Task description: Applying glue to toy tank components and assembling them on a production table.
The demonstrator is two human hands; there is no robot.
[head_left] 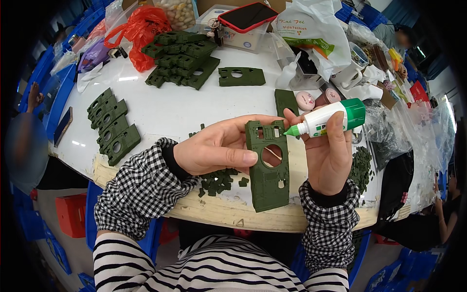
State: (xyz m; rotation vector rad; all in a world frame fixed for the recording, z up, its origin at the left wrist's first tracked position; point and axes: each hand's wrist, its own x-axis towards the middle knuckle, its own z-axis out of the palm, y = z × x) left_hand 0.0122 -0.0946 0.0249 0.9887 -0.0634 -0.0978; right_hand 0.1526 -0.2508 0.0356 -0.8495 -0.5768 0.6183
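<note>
In my left hand (219, 148) is a dark green plastic model hull plate (269, 187), its thumb pressed on the front face and the fingers behind. A large round hole and smaller square openings pierce the plate. My right hand (331, 160) is closed round a white glue bottle (327, 119) with a green cap end. The bottle's green nozzle points left, at the plate's upper right edge; whether it touches cannot be told. Small green plastic pieces (216, 182) lie behind and beside my left wrist. Another green plate (287, 101) lies just beyond my hands.
Overlapping green plates (114, 124) lie at the left, with a taller stack (182, 61) at the back. A single plate (242, 76) rests near it. More small pieces (361, 168) sit right of my wrist. Red bag (141, 36), red-edged phone (248, 17) and white mug (346, 75) stand farther off.
</note>
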